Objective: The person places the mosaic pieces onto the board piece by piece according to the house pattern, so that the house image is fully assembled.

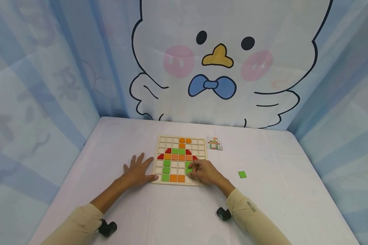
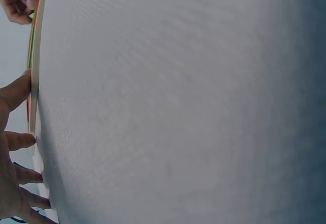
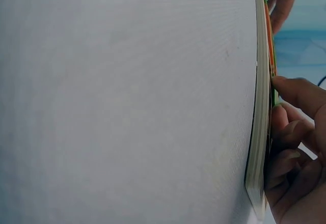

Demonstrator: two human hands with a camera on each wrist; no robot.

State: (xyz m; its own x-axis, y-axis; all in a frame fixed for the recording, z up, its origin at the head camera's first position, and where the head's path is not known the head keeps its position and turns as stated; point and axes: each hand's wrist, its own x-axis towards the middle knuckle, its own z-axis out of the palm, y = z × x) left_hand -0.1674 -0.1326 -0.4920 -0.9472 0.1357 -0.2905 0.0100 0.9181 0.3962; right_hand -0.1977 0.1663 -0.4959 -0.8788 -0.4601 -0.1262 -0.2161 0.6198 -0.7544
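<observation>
A wooden grid board (image 1: 174,168) lies on the table, with green, orange and red pieces set in its squares. My left hand (image 1: 136,173) spreads its fingers at the board's left side, thumb and index fingertip at the edge. Over the lower right part of the board, my right hand (image 1: 203,170) pinches a green square tile (image 1: 188,171) between thumb and finger. In the right wrist view that green tile (image 3: 276,98) shows as a thin strip between the fingertips, at the board's surface. Its underside is hidden.
A small printed pattern card (image 1: 214,143) lies by the board's upper right corner. One loose green square tile (image 1: 242,174) is on the white tabletop (image 1: 184,211) to the right. Patterned curtains (image 1: 36,102) surround the table at the back and sides.
</observation>
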